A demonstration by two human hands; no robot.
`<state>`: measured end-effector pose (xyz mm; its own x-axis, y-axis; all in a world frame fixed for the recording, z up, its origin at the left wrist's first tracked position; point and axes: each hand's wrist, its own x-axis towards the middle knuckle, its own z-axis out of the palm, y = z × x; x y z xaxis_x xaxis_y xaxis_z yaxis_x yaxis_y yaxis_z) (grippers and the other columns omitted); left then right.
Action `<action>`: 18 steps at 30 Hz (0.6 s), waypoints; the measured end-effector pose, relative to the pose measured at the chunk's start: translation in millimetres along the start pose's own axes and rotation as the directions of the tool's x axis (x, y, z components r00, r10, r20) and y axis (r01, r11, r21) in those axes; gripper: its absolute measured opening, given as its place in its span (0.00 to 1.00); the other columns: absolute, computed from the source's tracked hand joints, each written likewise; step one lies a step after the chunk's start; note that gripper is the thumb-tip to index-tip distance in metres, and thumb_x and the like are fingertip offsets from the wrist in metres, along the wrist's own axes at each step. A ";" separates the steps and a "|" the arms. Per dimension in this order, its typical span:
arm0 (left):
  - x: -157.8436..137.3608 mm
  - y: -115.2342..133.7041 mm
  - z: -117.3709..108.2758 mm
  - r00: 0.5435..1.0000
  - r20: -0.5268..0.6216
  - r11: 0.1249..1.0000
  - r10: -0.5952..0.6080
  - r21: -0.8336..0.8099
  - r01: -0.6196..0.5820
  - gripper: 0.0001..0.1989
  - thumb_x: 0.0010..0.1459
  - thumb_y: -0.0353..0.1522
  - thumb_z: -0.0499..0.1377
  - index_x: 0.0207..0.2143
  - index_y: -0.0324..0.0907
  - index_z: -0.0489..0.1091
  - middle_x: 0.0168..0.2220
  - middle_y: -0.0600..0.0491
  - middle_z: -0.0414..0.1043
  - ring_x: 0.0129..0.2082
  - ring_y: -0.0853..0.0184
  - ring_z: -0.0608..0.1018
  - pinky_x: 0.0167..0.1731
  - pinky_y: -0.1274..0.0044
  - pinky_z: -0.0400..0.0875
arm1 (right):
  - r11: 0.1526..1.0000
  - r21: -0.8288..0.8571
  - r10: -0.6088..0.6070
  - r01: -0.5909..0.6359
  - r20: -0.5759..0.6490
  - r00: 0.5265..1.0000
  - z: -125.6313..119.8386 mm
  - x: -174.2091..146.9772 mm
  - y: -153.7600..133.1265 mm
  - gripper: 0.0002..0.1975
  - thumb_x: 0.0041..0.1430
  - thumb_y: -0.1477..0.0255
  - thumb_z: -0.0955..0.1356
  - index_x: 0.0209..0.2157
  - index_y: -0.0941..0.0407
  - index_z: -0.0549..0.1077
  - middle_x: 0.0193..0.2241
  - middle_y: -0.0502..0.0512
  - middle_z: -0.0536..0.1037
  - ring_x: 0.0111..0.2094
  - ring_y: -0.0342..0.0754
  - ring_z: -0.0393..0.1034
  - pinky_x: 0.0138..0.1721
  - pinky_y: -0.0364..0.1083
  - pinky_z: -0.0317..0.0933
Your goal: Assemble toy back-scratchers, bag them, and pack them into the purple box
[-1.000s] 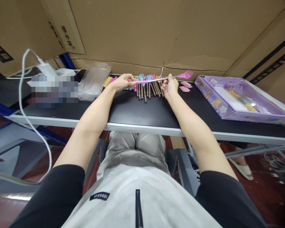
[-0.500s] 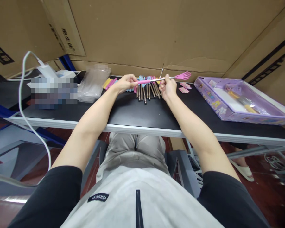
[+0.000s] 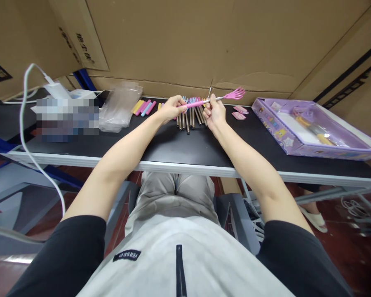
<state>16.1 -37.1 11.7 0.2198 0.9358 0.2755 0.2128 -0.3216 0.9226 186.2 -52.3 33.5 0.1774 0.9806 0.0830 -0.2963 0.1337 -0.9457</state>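
Above the table, both my hands hold a back scratcher with a pink claw head [image 3: 235, 93], a thin metal rod and a pink handle [image 3: 195, 104]. My left hand [image 3: 172, 109] is closed round the handle's left end. Near the claw, the fingers of my right hand [image 3: 214, 110] pinch the metal rod. Just behind and below lie several back scratchers with bare metal rods [image 3: 187, 121] and blue, pink and yellow claws, partly covered by my hands. Coloured handle sleeves [image 3: 146, 108] in yellow, pink and blue rest left of my left hand.
Small pink cards [image 3: 239, 115] lie right of my right hand. Farther right stands a purple open box [image 3: 292, 145] with packaged items inside. Clear plastic bags [image 3: 117, 109] and a white cable [image 3: 24, 111] are at the left. A cardboard wall [image 3: 179, 45] rises behind the black table [image 3: 185, 150].
My hands have come closer together along the back scratcher, my left moving right and my right slightly left. The claw head has shifted a little left and up in view.
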 end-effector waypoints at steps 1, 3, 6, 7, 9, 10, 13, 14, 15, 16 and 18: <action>-0.7 1.0 1.8 1.000 -0.007 1.000 -0.002 0.003 0.002 0.10 0.59 0.21 0.64 0.35 0.41 0.66 0.27 0.56 0.66 0.28 0.70 0.75 0.28 0.79 0.65 | 1.000 0.002 0.000 0.000 0.002 1.000 0.1 -0.1 -0.5 0.27 0.64 0.57 0.74 0.29 0.53 0.54 0.17 0.37 0.56 0.14 0.33 0.47 0.15 0.35 0.43; -1.8 2.3 4.6 1.000 -0.019 1.000 -0.006 0.007 0.006 0.10 0.59 0.21 0.64 0.35 0.41 0.66 0.27 0.56 0.66 0.27 0.70 0.74 0.28 0.79 0.64 | 1.000 0.008 0.001 -0.001 0.004 1.000 0.1 -0.7 -1.5 0.26 0.64 0.56 0.74 0.29 0.53 0.55 0.17 0.37 0.56 0.14 0.33 0.47 0.15 0.35 0.43; -2.5 3.0 7.1 1.000 -0.031 1.000 0.002 0.015 -0.002 0.09 0.60 0.22 0.63 0.35 0.41 0.66 0.27 0.56 0.67 0.26 0.71 0.73 0.28 0.79 0.63 | 1.000 0.024 0.001 -0.001 0.002 1.000 0.3 -1.8 -1.7 0.26 0.65 0.53 0.72 0.30 0.53 0.56 0.17 0.37 0.56 0.14 0.33 0.47 0.15 0.35 0.43; -2.6 3.1 8.3 0.999 -0.034 1.000 0.011 0.020 -0.010 0.09 0.60 0.22 0.62 0.35 0.41 0.65 0.28 0.56 0.67 0.26 0.71 0.73 0.28 0.79 0.63 | 1.000 0.029 -0.002 0.002 0.000 1.000 0.4 -1.5 -1.2 0.25 0.66 0.52 0.72 0.30 0.53 0.57 0.17 0.37 0.56 0.14 0.33 0.47 0.15 0.35 0.43; -2.5 3.5 12.6 0.999 -0.036 0.999 0.033 0.037 -0.031 0.08 0.61 0.23 0.61 0.35 0.41 0.66 0.28 0.56 0.67 0.29 0.70 0.74 0.30 0.79 0.65 | 1.000 0.025 -0.013 0.013 -0.007 1.000 0.0 1.6 0.5 0.26 0.66 0.50 0.71 0.30 0.53 0.58 0.17 0.38 0.57 0.14 0.33 0.48 0.15 0.35 0.43; -2.3 3.8 15.7 0.999 -0.030 0.998 0.046 0.049 -0.044 0.07 0.61 0.23 0.62 0.35 0.41 0.66 0.29 0.55 0.68 0.30 0.70 0.74 0.32 0.79 0.66 | 1.000 0.012 -0.017 0.017 -0.013 1.000 -0.7 5.0 1.2 0.26 0.65 0.50 0.71 0.30 0.53 0.58 0.17 0.38 0.57 0.14 0.33 0.48 0.15 0.35 0.43; -0.9 4.9 25.5 0.995 0.033 0.991 0.096 0.086 -0.099 0.06 0.62 0.26 0.63 0.38 0.41 0.67 0.31 0.55 0.70 0.33 0.68 0.76 0.37 0.77 0.69 | 0.998 -0.060 -0.012 0.009 -0.051 0.999 -7.6 24.5 -0.2 0.26 0.65 0.50 0.71 0.28 0.54 0.59 0.17 0.39 0.57 0.14 0.34 0.50 0.15 0.36 0.44; -0.3 5.0 27.3 0.991 0.056 0.987 0.120 0.102 -0.125 0.06 0.63 0.26 0.62 0.39 0.41 0.67 0.32 0.54 0.71 0.34 0.68 0.76 0.39 0.76 0.70 | 0.996 -0.087 -0.007 0.001 -0.074 0.997 -12.1 33.6 -2.5 0.26 0.66 0.51 0.71 0.27 0.54 0.59 0.17 0.40 0.57 0.14 0.34 0.51 0.15 0.36 0.44; 0.4 4.6 27.8 0.987 0.070 0.980 0.144 0.126 -0.152 0.05 0.63 0.27 0.62 0.40 0.41 0.68 0.33 0.54 0.72 0.36 0.67 0.77 0.41 0.75 0.71 | 0.994 -0.111 -0.007 -0.005 -0.106 0.994 -17.8 43.2 -5.7 0.25 0.67 0.52 0.70 0.27 0.54 0.59 0.16 0.41 0.57 0.14 0.35 0.52 0.15 0.37 0.45; 1.2 3.8 26.6 0.983 0.074 0.971 0.167 0.162 -0.177 0.05 0.63 0.28 0.62 0.40 0.41 0.69 0.34 0.53 0.73 0.37 0.65 0.77 0.43 0.74 0.71 | 0.990 -0.141 -0.006 -0.015 -0.150 0.989 -24.6 52.9 -9.6 0.25 0.69 0.53 0.69 0.26 0.53 0.59 0.16 0.42 0.57 0.14 0.36 0.53 0.15 0.37 0.46; 2.8 0.0 19.6 0.979 0.053 0.941 0.197 0.270 -0.204 0.04 0.62 0.28 0.62 0.40 0.41 0.70 0.37 0.50 0.75 0.42 0.62 0.77 0.48 0.71 0.71 | 0.973 -0.228 -0.021 -0.030 -0.218 0.976 -40.3 70.5 -17.8 0.23 0.72 0.56 0.65 0.25 0.54 0.60 0.17 0.44 0.58 0.15 0.38 0.55 0.17 0.38 0.49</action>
<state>35.4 -37.3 7.1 0.3077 0.8449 0.4375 0.4124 -0.5328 0.7389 241.8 8.7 43.5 0.3842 0.9227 0.0327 -0.0796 0.0684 -0.9945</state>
